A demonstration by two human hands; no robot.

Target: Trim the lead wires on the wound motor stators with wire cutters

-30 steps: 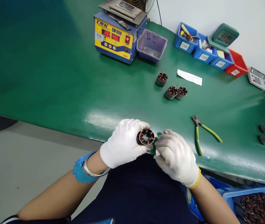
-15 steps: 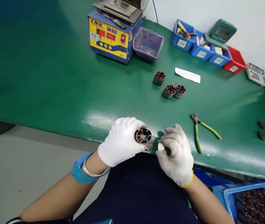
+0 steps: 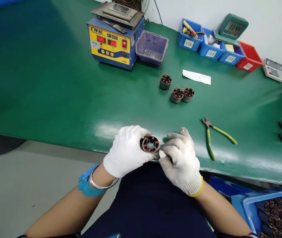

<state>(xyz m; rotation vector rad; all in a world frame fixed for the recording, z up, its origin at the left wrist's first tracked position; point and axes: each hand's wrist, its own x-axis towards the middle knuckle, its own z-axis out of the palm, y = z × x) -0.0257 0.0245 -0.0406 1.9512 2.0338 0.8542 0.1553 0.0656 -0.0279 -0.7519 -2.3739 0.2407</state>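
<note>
My left hand [image 3: 128, 150], in a white glove, is wrapped round a motor stator [image 3: 144, 147] near the table's front edge. The stator's open end faces up and shows a ring of copper windings with a hole in the middle. Thin wire leads [image 3: 161, 143] stick out from its right side. My right hand [image 3: 179, 158], also gloved, is closed at the stator's right with thumb and fingertips pinched on these leads; the exact grip is partly hidden. Diagonal cutters [image 3: 209, 135] with green handles lie to the right of my right hand, jaws spread.
Three stators [image 3: 177, 95] stand farther back beside a paper strip [image 3: 197, 77]. Behind are a blue-and-yellow CM 558 unit [image 3: 111, 44], a purple bin [image 3: 152, 46], blue boxes [image 3: 211, 52] and a red box [image 3: 249, 58]. A blue crate [image 3: 249, 206] of stators sits lower right.
My right hand has moved left, closer to the stator, and its fingertips now meet the wire leads beside it. My left hand still holds the stator. The whole view has shifted slightly.
</note>
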